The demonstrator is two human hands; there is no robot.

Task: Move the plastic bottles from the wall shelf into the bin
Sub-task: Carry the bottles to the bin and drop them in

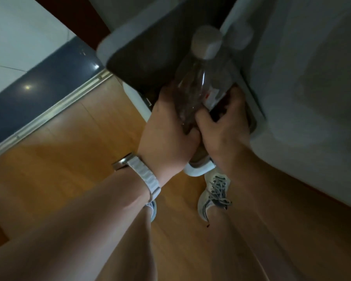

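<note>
Both the left hand point(166, 126) and right hand point(225, 126) are closed around 1 clear plastic bottle point(201, 82), cap pointing far, over the open white bin point(118, 45); it looks empty, light, slick and crushable, best held mid-body.

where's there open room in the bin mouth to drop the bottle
The dark opening of the bin is free left of the bottle, toward its pale left rim. The right side is crowded: left hand, right hand and the bottle sit against the white wall.
</note>
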